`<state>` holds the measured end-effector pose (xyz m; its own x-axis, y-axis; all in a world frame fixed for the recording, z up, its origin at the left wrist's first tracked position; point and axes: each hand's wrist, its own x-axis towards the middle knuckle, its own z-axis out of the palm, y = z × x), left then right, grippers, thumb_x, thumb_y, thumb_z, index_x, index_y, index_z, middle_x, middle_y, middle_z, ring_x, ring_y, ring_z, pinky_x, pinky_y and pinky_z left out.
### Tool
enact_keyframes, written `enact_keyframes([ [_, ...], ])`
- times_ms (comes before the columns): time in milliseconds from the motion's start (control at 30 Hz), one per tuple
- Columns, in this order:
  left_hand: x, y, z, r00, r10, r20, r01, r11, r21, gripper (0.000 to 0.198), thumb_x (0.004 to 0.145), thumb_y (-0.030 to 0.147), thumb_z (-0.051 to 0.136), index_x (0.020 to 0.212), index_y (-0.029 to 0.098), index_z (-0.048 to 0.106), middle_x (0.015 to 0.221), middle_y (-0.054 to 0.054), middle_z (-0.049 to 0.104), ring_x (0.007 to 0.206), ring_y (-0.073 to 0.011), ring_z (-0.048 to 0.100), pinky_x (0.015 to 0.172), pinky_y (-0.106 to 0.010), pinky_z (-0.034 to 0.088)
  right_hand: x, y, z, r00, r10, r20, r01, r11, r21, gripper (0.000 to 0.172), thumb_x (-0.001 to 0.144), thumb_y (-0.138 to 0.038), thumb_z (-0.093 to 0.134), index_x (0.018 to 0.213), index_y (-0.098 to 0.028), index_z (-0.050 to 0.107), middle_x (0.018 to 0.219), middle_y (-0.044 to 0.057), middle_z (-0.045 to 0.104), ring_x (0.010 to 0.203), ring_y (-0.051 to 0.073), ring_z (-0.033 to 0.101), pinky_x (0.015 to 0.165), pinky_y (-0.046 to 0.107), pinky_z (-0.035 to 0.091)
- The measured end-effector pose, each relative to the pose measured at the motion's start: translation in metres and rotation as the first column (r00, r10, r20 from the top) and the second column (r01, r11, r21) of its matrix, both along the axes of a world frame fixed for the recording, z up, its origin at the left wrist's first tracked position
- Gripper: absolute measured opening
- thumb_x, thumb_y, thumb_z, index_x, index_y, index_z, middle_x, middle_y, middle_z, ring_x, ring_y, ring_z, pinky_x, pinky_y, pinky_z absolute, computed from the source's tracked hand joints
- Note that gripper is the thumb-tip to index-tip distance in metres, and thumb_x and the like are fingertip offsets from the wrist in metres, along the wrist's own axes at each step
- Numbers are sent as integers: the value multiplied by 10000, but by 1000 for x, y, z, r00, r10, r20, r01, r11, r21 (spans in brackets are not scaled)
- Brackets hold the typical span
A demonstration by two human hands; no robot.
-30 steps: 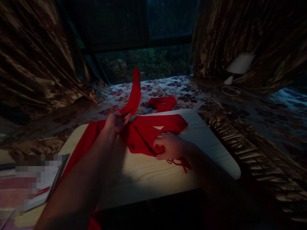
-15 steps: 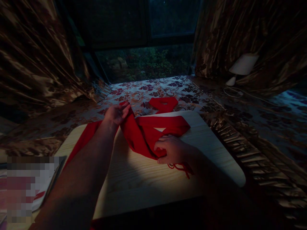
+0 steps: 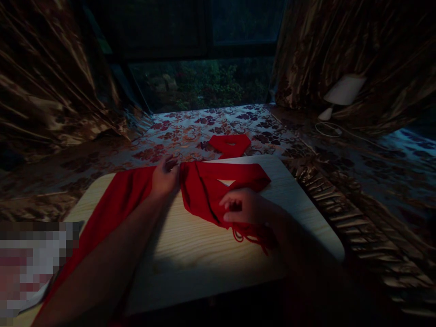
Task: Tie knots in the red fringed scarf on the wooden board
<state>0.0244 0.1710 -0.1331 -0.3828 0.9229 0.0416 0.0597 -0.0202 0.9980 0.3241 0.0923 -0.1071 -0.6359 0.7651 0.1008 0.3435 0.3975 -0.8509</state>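
Observation:
A long red scarf (image 3: 204, 190) lies folded across a pale wooden board (image 3: 211, 254). My left hand (image 3: 165, 177) presses on the scarf near the board's far edge, fingers closed on the cloth. My right hand (image 3: 242, 206) rests on the scarf's lower fold, fingers curled round the fabric. Red fringe threads (image 3: 250, 236) trail from under that hand. One end of the scarf (image 3: 102, 222) runs down along my left forearm. A smaller red cloth piece (image 3: 230, 144) lies beyond the board on the patterned cover.
The board sits on a floral bedspread (image 3: 204, 129). Shiny brown curtains (image 3: 51, 91) hang at both sides of a dark window (image 3: 200, 81). A small white lamp (image 3: 342, 93) with a cord stands at the right. A blurred patch covers the lower left corner.
My left hand has brought the raised scarf strip down from the air and laid it flat on the board. My right hand has stayed on the lower fold.

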Motion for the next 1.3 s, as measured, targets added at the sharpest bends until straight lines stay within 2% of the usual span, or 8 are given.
enact_keyframes([
  [67, -5, -17, -9, 956, -39, -292, 47, 999, 20, 478, 746, 245, 760, 1219, 232, 691, 1208, -79, 729, 1094, -225, 689, 929, -289, 543, 7, 15, -3, 919, -314, -239, 289, 948, -132, 273, 845, -466, 648, 848, -194, 658, 748, 1, 652, 659, 132, 576, 631, 254, 444],
  [167, -8, -29, -17, 826, -92, -556, 72, 996, -57, 411, 807, 358, 704, 1190, 210, 722, 1094, -75, 763, 1050, -263, 703, 968, -356, 534, 26, 45, -15, 566, -716, -409, 692, 682, -237, 337, 876, -510, 544, 711, -216, 553, 620, -26, 551, 554, 128, 486, 548, 258, 405],
  [333, -4, -29, -15, 699, -94, -709, 191, 980, 59, 461, 830, 404, 676, 1247, 211, 705, 1343, -129, 668, 1272, -319, 596, 1139, -470, 408, 57, 75, -39, 347, -916, -199, 931, 362, -44, 186, 773, -375, 610, 687, -213, 584, 650, 6, 601, 654, 179, 549, 640, 302, 454],
  [567, 45, -69, 4, 239, -372, -897, 743, 664, -77, 645, 919, 491, 587, 1530, 339, 449, 1635, -77, 360, 1534, -344, 254, 1233, -631, 75, 44, 63, -42, 628, -773, 96, 722, 624, 300, 338, 806, -352, 623, 1076, -179, 728, 1043, 94, 740, 944, 235, 667, 894, 382, 506],
  [700, 77, -100, 4, 28, -509, -860, 753, 577, -316, 732, 939, 630, 484, 1592, 346, 312, 1644, -95, 336, 1530, -376, 250, 1198, -720, 26, 41, 67, -50, 752, -649, 116, 558, 720, 413, 461, 776, -317, 674, 1209, -166, 708, 1204, 127, 722, 1119, 264, 653, 1036, 427, 472],
  [900, 87, -131, 6, 10, -544, -839, 609, 669, -426, 739, 957, 674, 368, 1609, 344, 257, 1672, -68, 269, 1552, -410, 138, 1150, -798, 71, 38, 75, -61, 832, -542, 122, 427, 765, 483, 538, 757, -283, 694, 1283, -170, 683, 1328, 126, 673, 1242, 265, 600, 1122, 433, 416],
  [1200, 120, -164, 10, 79, -551, -831, 501, 742, -445, 843, 903, 754, 370, 1610, 304, 278, 1663, -78, 285, 1532, -484, 118, 1122, -826, 118, 30, 55, -42, 527, -740, 419, 490, 667, 561, 481, 856, -375, 597, 1282, -174, 694, 1364, 122, 652, 1232, 336, 555, 1056, 483, 433],
  [1300, 126, -159, 25, 141, -538, -831, 513, 758, -404, 757, 943, 692, 366, 1575, 277, 366, 1589, -100, 439, 1468, -446, 348, 1126, -716, 313, 36, 55, -41, 527, -728, 439, 491, 682, 542, 479, 850, -334, 585, 1290, -179, 692, 1368, 105, 653, 1224, 317, 558, 1057, 451, 434],
])
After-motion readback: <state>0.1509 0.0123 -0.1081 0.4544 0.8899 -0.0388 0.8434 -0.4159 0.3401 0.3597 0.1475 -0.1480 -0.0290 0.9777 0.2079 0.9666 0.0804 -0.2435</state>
